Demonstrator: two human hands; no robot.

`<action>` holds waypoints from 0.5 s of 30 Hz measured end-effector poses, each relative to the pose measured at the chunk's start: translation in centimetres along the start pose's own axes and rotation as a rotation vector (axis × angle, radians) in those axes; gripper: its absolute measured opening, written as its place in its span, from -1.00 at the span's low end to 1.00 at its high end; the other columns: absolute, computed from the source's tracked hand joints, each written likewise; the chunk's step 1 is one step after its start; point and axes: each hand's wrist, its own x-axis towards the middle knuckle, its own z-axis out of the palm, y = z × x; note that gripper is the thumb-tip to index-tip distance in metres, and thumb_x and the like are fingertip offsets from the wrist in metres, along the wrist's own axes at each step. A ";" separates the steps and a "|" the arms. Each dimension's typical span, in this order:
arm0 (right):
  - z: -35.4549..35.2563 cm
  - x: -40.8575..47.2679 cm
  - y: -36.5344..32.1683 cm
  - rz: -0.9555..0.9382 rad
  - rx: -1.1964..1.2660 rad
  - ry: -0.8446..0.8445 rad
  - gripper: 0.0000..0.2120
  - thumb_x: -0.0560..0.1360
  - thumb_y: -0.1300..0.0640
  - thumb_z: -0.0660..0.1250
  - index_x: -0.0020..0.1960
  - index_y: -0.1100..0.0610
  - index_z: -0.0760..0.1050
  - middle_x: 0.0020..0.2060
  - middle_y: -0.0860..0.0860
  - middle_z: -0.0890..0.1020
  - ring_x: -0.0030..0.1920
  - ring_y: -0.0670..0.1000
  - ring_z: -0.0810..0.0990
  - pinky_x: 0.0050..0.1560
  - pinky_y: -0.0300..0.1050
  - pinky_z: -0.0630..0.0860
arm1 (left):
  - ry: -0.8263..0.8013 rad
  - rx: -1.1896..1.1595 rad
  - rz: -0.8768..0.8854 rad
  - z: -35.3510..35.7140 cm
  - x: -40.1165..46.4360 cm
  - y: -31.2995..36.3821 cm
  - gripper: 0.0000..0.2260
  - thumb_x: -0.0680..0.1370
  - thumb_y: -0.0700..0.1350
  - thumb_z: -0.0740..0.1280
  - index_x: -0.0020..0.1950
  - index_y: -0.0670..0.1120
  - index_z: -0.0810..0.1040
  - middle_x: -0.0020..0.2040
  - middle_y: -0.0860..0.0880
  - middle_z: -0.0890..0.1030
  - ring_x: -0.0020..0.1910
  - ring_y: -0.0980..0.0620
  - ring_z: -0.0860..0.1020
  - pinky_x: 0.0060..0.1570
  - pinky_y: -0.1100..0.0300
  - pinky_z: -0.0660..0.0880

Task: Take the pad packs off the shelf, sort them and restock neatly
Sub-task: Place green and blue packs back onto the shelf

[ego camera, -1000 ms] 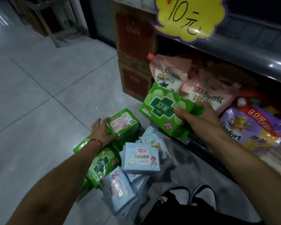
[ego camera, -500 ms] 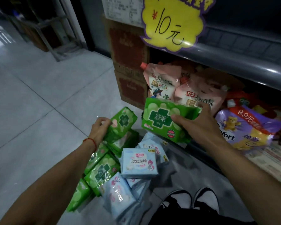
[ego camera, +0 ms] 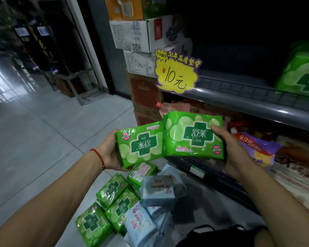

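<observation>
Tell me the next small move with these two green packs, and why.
Probably turn the left hand's green pack the right way up: its print reads upside down beside the right hand's pack. Then both can go on the shelf facing alike.

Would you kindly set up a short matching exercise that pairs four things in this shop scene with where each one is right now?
Things:
1. green pack with its print upside down
2. green pack with its print upright
3. light blue pack
4. yellow price tag

Places:
A. hanging at the shelf edge
B. held in the right hand
C. lying in the pile on the floor
D. held in the left hand

Pairs: 1-D, 2-B, 3-C, 4-A
</observation>
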 end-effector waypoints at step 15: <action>-3.3 -6.7 -4.9 0.004 0.324 0.116 -0.60 0.57 -0.22 0.30 0.18 0.05 0.66 0.06 0.10 0.75 -0.04 0.09 0.76 -0.17 0.02 0.69 | -0.611 -0.303 0.397 12.7 -1.7 -5.6 -0.01 0.18 -0.11 0.61 0.56 -0.18 0.31 0.45 -0.38 0.41 0.40 -0.43 0.40 0.38 -0.49 0.23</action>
